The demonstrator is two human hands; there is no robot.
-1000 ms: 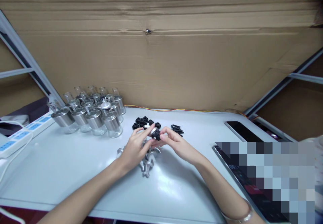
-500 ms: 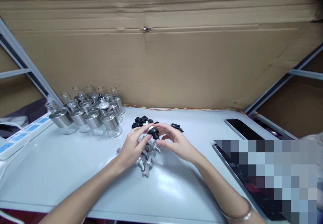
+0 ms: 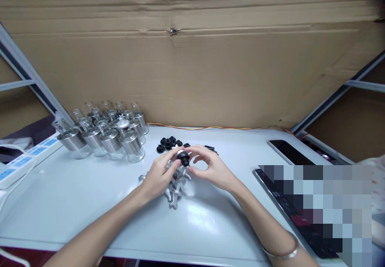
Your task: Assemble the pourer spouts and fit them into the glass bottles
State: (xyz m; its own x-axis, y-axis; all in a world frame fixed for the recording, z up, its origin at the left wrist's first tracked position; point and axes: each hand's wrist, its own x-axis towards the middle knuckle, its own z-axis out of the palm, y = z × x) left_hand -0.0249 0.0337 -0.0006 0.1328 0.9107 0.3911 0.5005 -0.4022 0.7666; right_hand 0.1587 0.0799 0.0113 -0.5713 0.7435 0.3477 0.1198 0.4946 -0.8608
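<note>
A bottle stopper [image 3: 184,159] with a silvery cap and a black ribbed plug is held above the table, its plug tilted down to the right. My left hand [image 3: 159,176] is closed on its cap side, thumb in front. From the other side, my right hand [image 3: 215,170] pinches it, with curled fingers by the cap and the thumb at the narrow plug end. Silvery branched metal pieces [image 3: 175,197] lie in a pile below, partly covered by my left hand. Beyond my hands are several black rubber parts [image 3: 167,142] and some thin black pieces [image 3: 211,149].
Several glass bottles [image 3: 132,142] with metal sleeves stand at the back left, one topped with a white fitting [image 3: 122,122]. A power strip [image 3: 28,160] runs along the left edge. A phone [image 3: 290,152] and a tablet [image 3: 290,207] lie right. Cardboard [image 3: 210,74] closes the back.
Both hands keep hold of the stopper in nearly the same place. My right fingers have shifted slightly around it. The whole view has moved a little.
</note>
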